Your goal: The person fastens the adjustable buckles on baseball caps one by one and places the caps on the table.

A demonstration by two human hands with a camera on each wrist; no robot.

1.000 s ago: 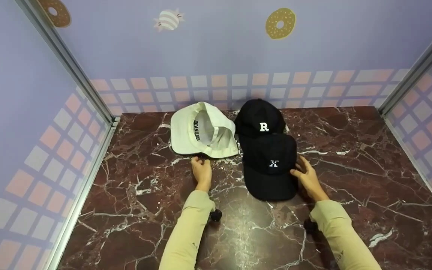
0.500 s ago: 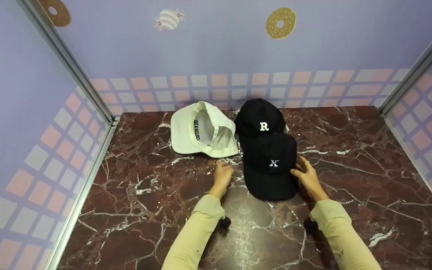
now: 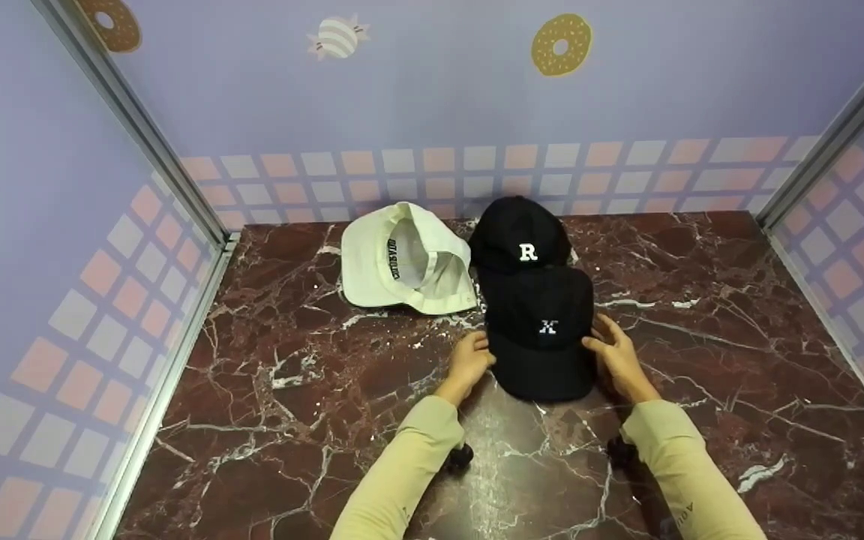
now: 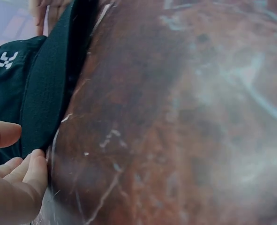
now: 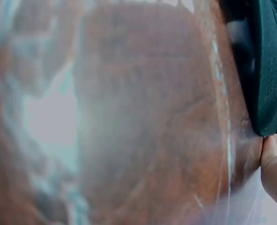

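Observation:
A black baseball cap with a white X-like mark (image 3: 541, 307) lies on the marble-patterned surface, its brim toward me. My left hand (image 3: 469, 366) is at the left side of its brim; in the left wrist view, the thumb (image 4: 4, 134) overlaps the cap and the fingertips meet the brim's edge, with a gap between thumb and fingers. At the right side, my right hand (image 3: 619, 364) holds the cap's edge, thumb near the brim and fingers along the crown. The right wrist view shows part of its fingers (image 5: 272, 149) under the dark brim (image 5: 268, 93).
Behind it, partly overlapped, sits another black cap (image 3: 514, 229) with a white R. A white cap (image 3: 379, 262) lies to the left, its inside showing. The patterned back wall (image 3: 432, 90) and side walls enclose the dark red marbled surface (image 3: 289, 465).
My left hand has moved from below the white cap rightward and toward me, reaching the front black cap's left side. The right hand and all the caps have stayed in place.

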